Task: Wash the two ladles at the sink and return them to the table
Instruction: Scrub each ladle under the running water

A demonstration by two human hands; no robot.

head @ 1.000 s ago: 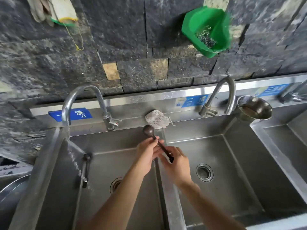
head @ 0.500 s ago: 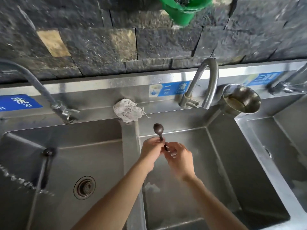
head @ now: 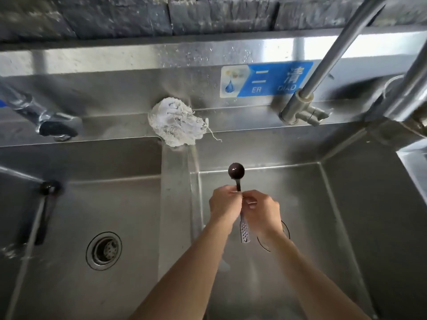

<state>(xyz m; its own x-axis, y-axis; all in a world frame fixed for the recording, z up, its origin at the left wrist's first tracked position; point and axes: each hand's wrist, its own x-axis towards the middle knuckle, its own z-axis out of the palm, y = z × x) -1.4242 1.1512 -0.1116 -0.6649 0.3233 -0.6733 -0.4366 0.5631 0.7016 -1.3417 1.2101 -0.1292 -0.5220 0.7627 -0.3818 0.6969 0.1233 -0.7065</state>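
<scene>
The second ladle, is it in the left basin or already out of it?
In. The second ladle lies in the left basin, leaning on its left wall, untouched by either hand.

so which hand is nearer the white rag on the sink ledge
Left. The left hand grips the ladle handle just below and right of the rag; the right hand holds the same handle further right and lower, so farther away.
</scene>
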